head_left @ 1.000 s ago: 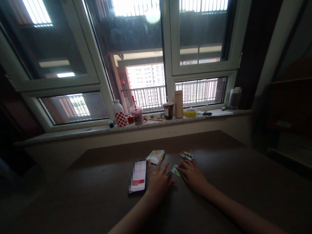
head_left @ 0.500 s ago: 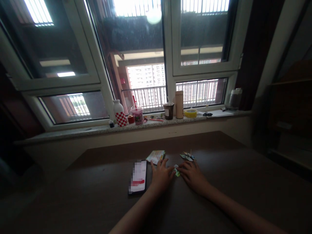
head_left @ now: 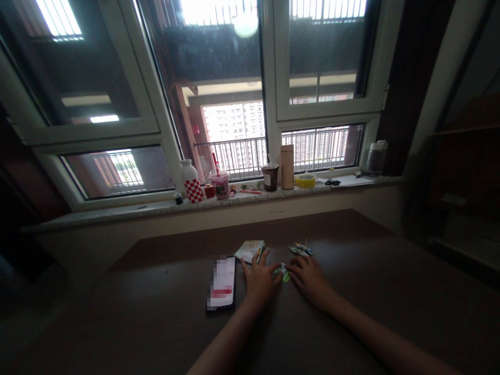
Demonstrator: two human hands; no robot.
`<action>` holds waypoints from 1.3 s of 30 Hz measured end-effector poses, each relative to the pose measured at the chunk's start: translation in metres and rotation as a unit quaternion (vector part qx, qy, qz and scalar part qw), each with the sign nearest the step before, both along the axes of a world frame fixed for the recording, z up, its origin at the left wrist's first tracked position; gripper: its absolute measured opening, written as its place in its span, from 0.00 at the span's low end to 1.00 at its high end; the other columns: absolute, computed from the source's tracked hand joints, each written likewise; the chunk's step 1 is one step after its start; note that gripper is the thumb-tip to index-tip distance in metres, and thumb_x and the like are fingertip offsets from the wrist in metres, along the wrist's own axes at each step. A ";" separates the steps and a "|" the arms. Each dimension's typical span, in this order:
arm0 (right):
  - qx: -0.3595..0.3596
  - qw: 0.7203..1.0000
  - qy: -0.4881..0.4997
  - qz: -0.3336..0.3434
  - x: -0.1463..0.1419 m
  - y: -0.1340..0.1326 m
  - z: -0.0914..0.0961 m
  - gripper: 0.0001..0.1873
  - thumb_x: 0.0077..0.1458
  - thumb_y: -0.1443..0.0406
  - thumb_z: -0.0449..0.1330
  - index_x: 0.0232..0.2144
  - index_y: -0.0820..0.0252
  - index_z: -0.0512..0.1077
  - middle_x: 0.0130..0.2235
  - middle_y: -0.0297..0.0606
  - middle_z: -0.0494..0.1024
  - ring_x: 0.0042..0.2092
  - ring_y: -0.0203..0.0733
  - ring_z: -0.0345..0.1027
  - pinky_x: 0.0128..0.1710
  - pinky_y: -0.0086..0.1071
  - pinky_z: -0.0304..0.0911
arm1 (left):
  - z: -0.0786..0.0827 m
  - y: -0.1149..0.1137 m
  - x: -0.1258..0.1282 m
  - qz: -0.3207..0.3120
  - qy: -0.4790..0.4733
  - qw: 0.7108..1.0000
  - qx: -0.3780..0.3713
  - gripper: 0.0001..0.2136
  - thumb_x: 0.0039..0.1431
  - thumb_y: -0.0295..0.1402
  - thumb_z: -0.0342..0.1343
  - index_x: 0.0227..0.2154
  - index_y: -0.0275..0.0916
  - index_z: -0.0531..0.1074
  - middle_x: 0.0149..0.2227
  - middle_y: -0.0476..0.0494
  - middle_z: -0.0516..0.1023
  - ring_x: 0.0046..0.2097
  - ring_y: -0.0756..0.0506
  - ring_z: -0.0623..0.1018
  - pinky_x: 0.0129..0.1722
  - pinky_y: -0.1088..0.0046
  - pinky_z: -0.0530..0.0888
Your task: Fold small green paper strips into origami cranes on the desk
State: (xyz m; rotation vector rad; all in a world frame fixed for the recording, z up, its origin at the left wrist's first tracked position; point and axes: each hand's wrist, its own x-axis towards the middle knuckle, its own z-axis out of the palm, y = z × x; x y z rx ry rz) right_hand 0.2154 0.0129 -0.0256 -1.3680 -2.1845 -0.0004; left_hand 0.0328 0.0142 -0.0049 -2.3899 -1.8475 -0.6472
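Observation:
A small green-and-white piece of folded paper [head_left: 286,276] lies low over the dark table between my two hands. My left hand [head_left: 261,281] grips its left edge with the thumb and a finger, while the other fingers are spread outward. From the right side, my right hand [head_left: 310,278] pinches the paper's edge with its fingertips, which partly cover it. Just beyond my right fingers lies a small heap of crumpled, patterned paper [head_left: 301,249]. A flat printed packet or paper stack [head_left: 249,250] rests past my left fingertips.
A phone [head_left: 222,285] with a lit screen lies left of my left hand on the brown table [head_left: 156,291]. Along the window sill [head_left: 156,210] stand a checkered bottle [head_left: 192,185], a pink cup [head_left: 221,186], a dark drink cup [head_left: 270,178], a tan flask [head_left: 287,167], yellow tape [head_left: 305,182] and scissors [head_left: 332,183].
My hands have moved slightly apart, the right one a little to the right. More of the green-and-white paper shows between them. Phone and packet stay where they were.

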 end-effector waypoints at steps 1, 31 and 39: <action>0.004 1.000 -0.003 -0.004 -0.001 0.000 0.001 0.15 0.62 0.62 0.54 0.49 0.50 0.75 0.50 0.40 0.75 0.54 0.50 0.61 0.59 0.49 0.55 | -0.001 0.001 0.000 -0.003 0.004 1.000 0.001 0.11 0.59 0.46 0.56 0.44 0.61 0.76 0.65 0.51 0.62 0.65 0.33 0.60 0.59 0.27 0.42; 0.055 0.995 -0.076 -0.035 0.004 -0.009 0.023 0.08 0.55 0.60 0.61 0.34 0.48 0.81 0.42 0.43 0.74 0.49 0.51 0.62 0.56 0.49 0.53 | 0.009 -0.005 -0.001 -0.021 0.057 0.998 0.016 0.14 0.62 0.48 0.51 0.48 0.63 0.74 0.65 0.49 0.63 0.65 0.32 0.59 0.60 0.29 0.35; 0.040 0.998 -0.035 -0.037 0.011 -0.008 0.015 0.08 0.55 0.61 0.61 0.27 0.54 0.79 0.40 0.43 0.74 0.48 0.51 0.64 0.54 0.49 0.57 | 0.011 -0.006 -0.001 -0.017 0.048 0.999 -0.002 0.14 0.62 0.48 0.51 0.49 0.63 0.74 0.65 0.50 0.62 0.66 0.32 0.58 0.60 0.29 0.34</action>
